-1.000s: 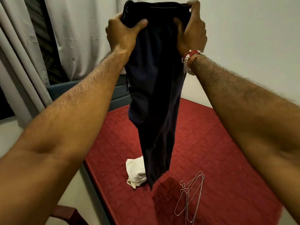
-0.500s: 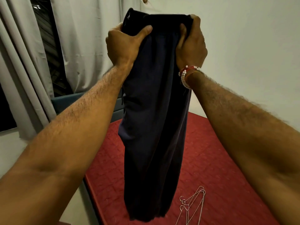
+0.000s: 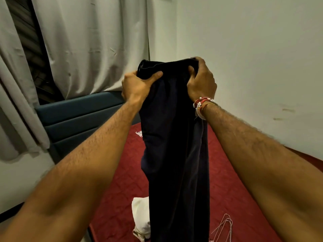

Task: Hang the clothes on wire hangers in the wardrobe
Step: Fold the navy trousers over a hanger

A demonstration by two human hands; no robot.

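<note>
I hold my left hand [image 3: 138, 86] and my right hand [image 3: 201, 81] up in front of me. Each one grips the top edge of the dark pants [image 3: 174, 145]. My left hand is curled round the side of the cloth, and the left thumb [image 3: 155, 75] presses on the front. The right fingers [image 3: 199, 61] are curled tight over the top corner and pinch the cloth in a bunch.

The pants hang straight down between my arms, above the red bed [image 3: 122, 198]. I cannot see their bottom end. A string of beads [image 3: 201, 103], white and red, sits on my right wrist.

On the bed lies a crumpled white cloth [image 3: 140, 215], partly hidden behind the pants. The wire hangers [image 3: 224, 227] lie on the bed too, on the other side of the pants. Behind the bed are a blue headboard [image 3: 75, 116] and grey curtains [image 3: 87, 41].
</note>
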